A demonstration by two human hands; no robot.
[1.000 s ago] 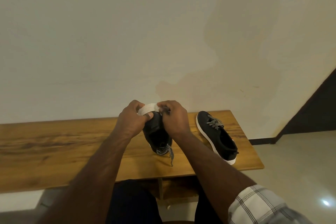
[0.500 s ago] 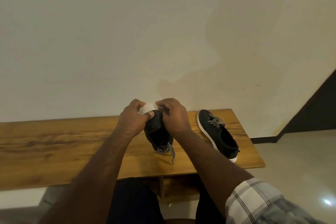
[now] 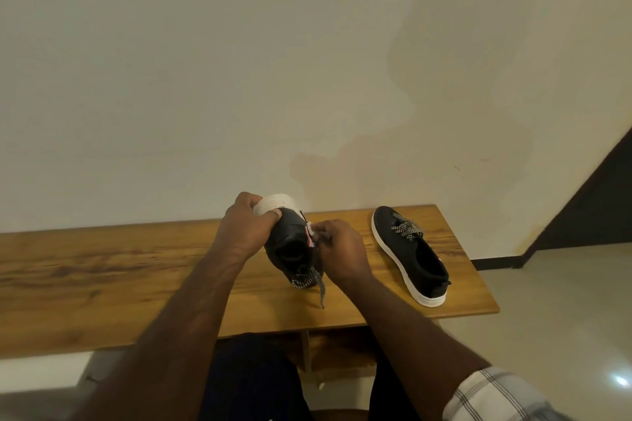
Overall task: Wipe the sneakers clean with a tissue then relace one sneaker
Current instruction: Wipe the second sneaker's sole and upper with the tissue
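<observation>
Black sneaker (image 3: 290,243) held tipped up over the desk (image 3: 102,270), white sole toward the wall, opening facing the camera, patterned lace (image 3: 313,282) hanging down to the desk surface. Left hand (image 3: 244,232) grip: fingers curled round the white sole edge at the top. Right hand (image 3: 342,251) grip: fingertips pinching a small white tissue (image 3: 313,231) against the sneaker's right side, by a red-and-white tag. Second sneaker (image 3: 410,253) lies flat to the right, well apart, laced, heel near the desk's front edge. Free wood left of the hands; the desk's right edge is just past the second sneaker. Checked sleeve (image 3: 492,396) bottom right.
</observation>
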